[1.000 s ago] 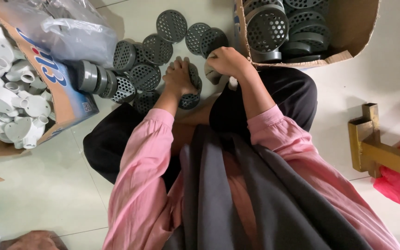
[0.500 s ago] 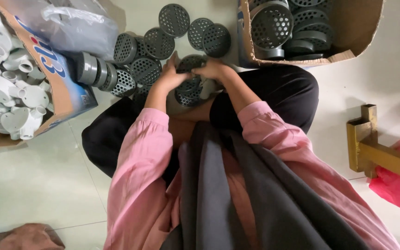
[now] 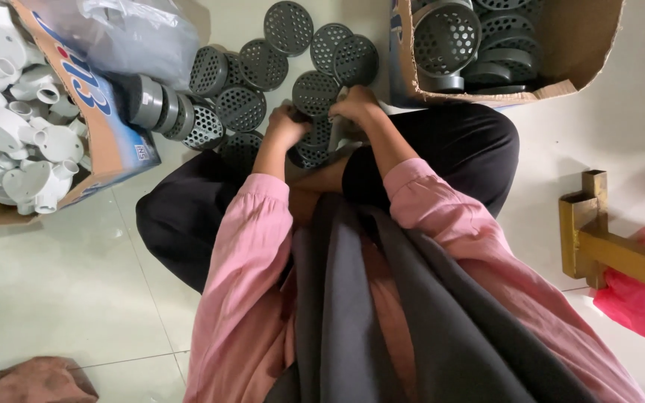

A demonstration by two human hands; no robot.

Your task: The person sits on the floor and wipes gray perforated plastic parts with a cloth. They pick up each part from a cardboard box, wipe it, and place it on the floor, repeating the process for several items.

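Starting at the far left, a cardboard box (image 3: pixel 125 145) is seen lying open on the tiled floor (image 3: pixel 61 291), filled with white plastic fittings (image 3: pixel 16 127); a crumpled clear plastic bag (image 3: pixel 139 33) is laid over its upper edge. Just beside the box, a short row of grey cylindrical strainers (image 3: pixel 166 112) is found lying on its side. Further right, a loose pile of grey perforated discs (image 3: pixel 289 26) is spread across the floor, several overlapping.

At the near edge of that pile the left hand (image 3: pixel 287 121) is placed, fingers curled down onto a grey perforated strainer (image 3: pixel 315 93). The right hand (image 3: pixel 357 104) is set close beside it, closed over the same piece from the other side. The piece is thus held between both hands, low over the floor, just in front of the crossed legs in black trousers (image 3: pixel 188 216). Pink sleeves (image 3: pixel 251 246) and a grey apron (image 3: pixel 352 321) are seen below.

To the right, a second cardboard box (image 3: pixel 584 45) is noted, holding more grey strainers (image 3: pixel 446 33). At the far right, a yellow wooden frame (image 3: pixel 599 231) is seen on the floor, with a red plastic bag (image 3: pixel 640 306) touching it.
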